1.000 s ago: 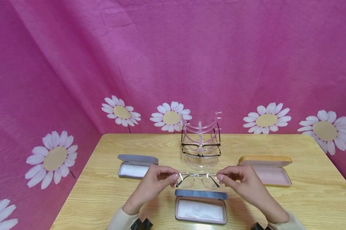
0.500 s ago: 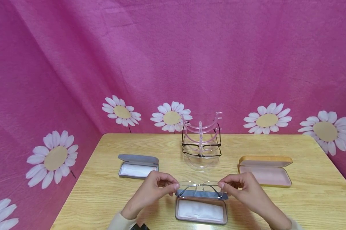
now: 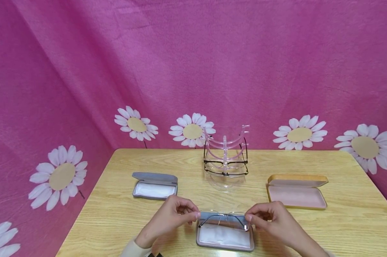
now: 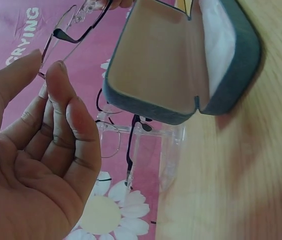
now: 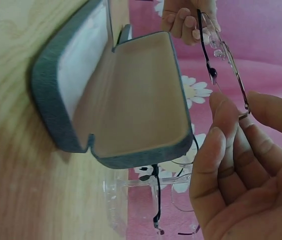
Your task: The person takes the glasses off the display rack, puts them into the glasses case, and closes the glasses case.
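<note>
A pair of thin metal-rimmed glasses [image 3: 223, 215], temples folded in, is held level between my two hands. My left hand [image 3: 170, 218] pinches one end of the frame between thumb and fingers. At the other end, my right hand [image 3: 274, 218] pinches the hinge corner the same way. Below the glasses, an open blue-grey glasses case [image 3: 225, 248] holds a folded white cloth [image 3: 223, 235]. Both wrist views show the glasses apart from the case, whose beige-lined lid [image 4: 151, 60] stands raised.
Behind, a clear pinkish display stand [image 3: 224, 150] bears black-framed glasses [image 3: 225, 174]. An open grey case [image 3: 154, 197] with a white cloth [image 3: 154, 190] lies at left. To the right lies an open yellow case [image 3: 296, 206] with pink lining. Behind the table hangs a pink daisy curtain [image 3: 193, 64].
Both hands have lowered the glasses toward me, from beyond the blue-grey case to over its lid and back part. The frame has tilted. Both pinches have stayed the same.
</note>
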Demonstrator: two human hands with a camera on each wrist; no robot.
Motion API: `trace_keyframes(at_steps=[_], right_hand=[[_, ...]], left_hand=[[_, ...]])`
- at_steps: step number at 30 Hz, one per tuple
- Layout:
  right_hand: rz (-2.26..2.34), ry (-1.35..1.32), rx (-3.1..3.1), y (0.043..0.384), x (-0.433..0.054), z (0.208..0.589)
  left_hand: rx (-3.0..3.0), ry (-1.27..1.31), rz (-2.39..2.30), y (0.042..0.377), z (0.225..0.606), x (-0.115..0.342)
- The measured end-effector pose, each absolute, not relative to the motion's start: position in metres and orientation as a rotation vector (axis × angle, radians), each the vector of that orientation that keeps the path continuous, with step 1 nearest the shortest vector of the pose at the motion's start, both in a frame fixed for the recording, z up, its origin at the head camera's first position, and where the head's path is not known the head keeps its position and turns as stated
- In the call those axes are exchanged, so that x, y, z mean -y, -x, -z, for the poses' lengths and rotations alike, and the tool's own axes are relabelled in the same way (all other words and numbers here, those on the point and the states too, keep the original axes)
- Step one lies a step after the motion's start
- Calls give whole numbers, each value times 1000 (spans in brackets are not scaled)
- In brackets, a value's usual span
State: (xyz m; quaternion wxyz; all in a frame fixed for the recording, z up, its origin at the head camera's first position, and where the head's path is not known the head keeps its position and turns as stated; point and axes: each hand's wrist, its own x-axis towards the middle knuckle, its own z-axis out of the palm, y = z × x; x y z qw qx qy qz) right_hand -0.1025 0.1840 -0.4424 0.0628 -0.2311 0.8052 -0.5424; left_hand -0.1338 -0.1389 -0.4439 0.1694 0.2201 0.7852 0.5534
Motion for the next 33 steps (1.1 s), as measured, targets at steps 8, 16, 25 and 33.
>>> trace_keyframes(at_steps=[8,16,25,33], right_hand=[[1670,684,-2354,99,-188,451],[1676,703,-2294,98,-188,461],[1713,670,-2229,96,-189,464],[1770,708,-2108,95,-191,476]], left_hand=[[-2198,-621,-1554,130,450,139],[-2161,-602,-1530,130,458,141],[-2122,-475,-1566,127,467,140],[-2134,-433,-1574,126,473,138]])
